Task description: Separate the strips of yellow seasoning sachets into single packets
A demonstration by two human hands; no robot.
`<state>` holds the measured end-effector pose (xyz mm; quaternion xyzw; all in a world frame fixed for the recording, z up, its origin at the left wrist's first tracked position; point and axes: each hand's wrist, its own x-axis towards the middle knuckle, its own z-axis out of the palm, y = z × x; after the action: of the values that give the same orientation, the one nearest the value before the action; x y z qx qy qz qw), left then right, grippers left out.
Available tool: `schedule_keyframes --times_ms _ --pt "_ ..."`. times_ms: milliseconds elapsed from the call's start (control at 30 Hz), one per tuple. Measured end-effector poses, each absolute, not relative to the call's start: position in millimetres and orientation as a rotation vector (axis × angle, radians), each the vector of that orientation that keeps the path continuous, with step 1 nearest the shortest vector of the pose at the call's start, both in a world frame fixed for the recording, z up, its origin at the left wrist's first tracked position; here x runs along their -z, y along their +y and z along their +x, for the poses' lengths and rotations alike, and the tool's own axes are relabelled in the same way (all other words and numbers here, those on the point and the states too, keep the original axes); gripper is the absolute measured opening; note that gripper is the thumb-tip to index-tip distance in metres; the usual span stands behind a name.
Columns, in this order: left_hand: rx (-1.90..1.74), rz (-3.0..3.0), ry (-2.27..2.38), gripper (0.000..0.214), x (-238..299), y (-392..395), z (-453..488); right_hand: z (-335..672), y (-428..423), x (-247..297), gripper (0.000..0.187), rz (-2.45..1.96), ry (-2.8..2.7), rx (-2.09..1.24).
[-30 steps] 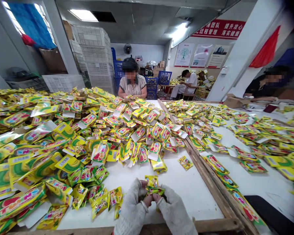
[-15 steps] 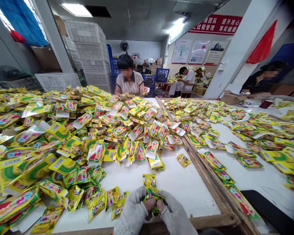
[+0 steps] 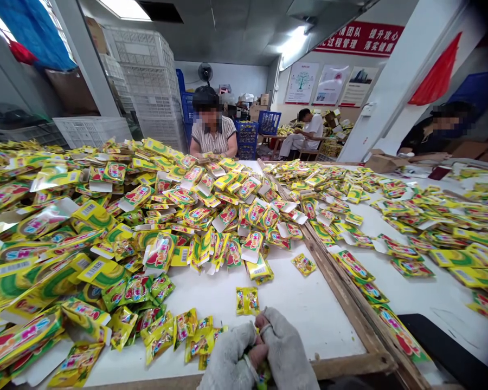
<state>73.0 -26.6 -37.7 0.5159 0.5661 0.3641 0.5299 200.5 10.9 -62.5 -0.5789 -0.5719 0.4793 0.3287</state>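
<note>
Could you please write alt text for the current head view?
The person's gloved left hand and right hand meet around a mostly hidden packet at a white table, near a yellow packet. Beyond, yellow boxes are heaped across the left and middle; a co-worker sits behind them.

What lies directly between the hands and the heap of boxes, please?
In the head view, yellow packaging, perhaps two sachets, lies there on the white tabletop.

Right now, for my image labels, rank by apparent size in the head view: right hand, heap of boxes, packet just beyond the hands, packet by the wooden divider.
1. Heap of boxes
2. Right hand
3. Nearer packet, farther packet: too alike to rank
</note>
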Motion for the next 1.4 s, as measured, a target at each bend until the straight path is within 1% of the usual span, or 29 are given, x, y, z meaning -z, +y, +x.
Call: schedule_keyframes --times_ms 67,133,233,267,333,400,500,567,600,700,767,833,900,1000,1067,1167,1233,1333,1400 --pt "-0.888 1.207 1.415 0.034 33.7 -19.0 64.8 195.5 19.2 55.0 0.032 -1.481 -1.607 -1.149" --pt "-0.979 1.146 1.487 0.034 29.3 -10.5 52.7 192.1 33.2 48.5 0.031 -1.466 -1.796 -0.992" --pt "-1.111 1.015 1.580 0.036 26.7 -1.4 32.2 189.1 54.9 47.6 0.019 -1.539 -2.044 -0.801" --pt "-1.130 0.983 1.593 0.038 27.7 0.0 26.2 188.4 59.8 49.9 0.017 -1.575 -2.077 -0.775" --pt "-1.149 0.932 1.600 0.041 31.9 0.2 17.3 187.3 64.5 56.5 0.020 -1.625 -2.088 -0.770" --pt "-1.186 0.908 1.591 0.038 37.2 -1.5 13.1 187.5 64.0 62.9 0.021 -1.668 -2.091 -0.758" --pt "-1.262 0.867 1.587 0.034 42.0 -3.1 13.1 191.3 60.6 66.5 0.024 -1.704 -2.048 -0.833" --pt "-1.293 0.833 1.584 0.036 42.6 -2.3 14.9 196.0 58.9 63.3 0.030 -1.678 -1.964 -0.964" --pt "-1.299 0.820 1.580 0.038 42.6 -1.5 15.9 198.7 57.9 60.1 0.030 -1.641 -1.906 -1.052" --pt "-1.277 0.835 1.610 0.042 43.1 0.0 20.2 206.2 51.9 46.6 0.021 -1.414 -1.758 -1.385" --pt "-1.228 0.953 1.661 0.036 43.7 -0.7 25.2 208.8 45.3 37.4 0.018 -1.257 -1.742 -1.540" --pt "-1.136 1.116 1.655 0.029 43.7 -2.3 32.0 209.5 38.9 30.2 0.020 -1.188 -1.793 -1.534" --pt "-1.036 1.215 1.567 0.027 43.1 -3.4 38.9 210.2 34.6 25.7 0.019 -1.215 -1.846 -1.461" --pt "-0.962 1.178 1.447 0.032 43.0 -2.8 45.9 214.7 33.5 22.2 0.018 -1.291 -1.871 -1.430" --pt "-0.971 1.119 1.404 0.037 44.2 -1.5 48.1 219.1 35.2 21.0 0.019 -1.315 -1.878 -1.430" --pt "-0.994 1.079 1.286 0.039 47.4 0.2 49.9 222.9 38.1 23.2 0.020 -1.324 -1.887 -1.439" --pt "-1.018 1.063 1.241 0.037 49.1 1.6 52.0 222.6 38.6 29.7 0.027 -1.362 -1.805 -1.423" --pt "-1.081 1.070 1.242 0.031 48.6 6.3 59.1 221.4 36.5 46.7 0.048 -1.330 -1.557 -1.389" --pt "-1.044 1.142 1.266 0.028 44.6 13.1 66.5 223.4 34.2 59.2 0.049 -1.218 -1.410 -1.500"
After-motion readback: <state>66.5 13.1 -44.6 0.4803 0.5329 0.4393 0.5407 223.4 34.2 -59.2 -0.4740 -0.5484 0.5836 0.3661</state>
